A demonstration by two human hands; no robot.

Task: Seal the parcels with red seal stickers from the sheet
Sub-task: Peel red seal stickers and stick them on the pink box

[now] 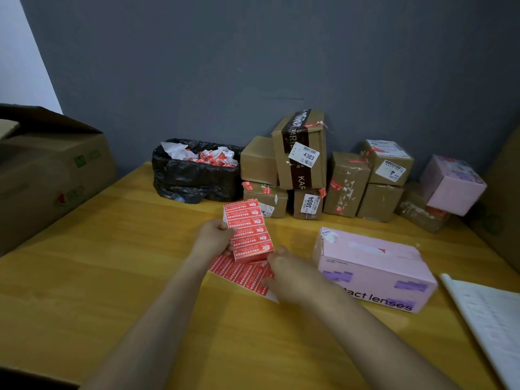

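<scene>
My left hand (215,237) grips the left edge of a sheet of red seal stickers (247,229), held up above the wooden table (112,263). My right hand (284,267) has its fingertips at the sheet's lower right corner, pinching the bottom sticker. A second red sticker sheet (239,274) lies flat on the table beneath both hands. A pink parcel printed "contact lenses" (371,266) lies to the right of my right hand. Several brown parcels (301,164) are stacked against the grey wall, some bearing red seals.
A black bag-lined bin (194,175) full of sticker scraps stands at the back. A large open carton (47,170) sits at the left. A pink box (453,184) rests on the right end of the stack. White paper (489,319) lies at the right edge.
</scene>
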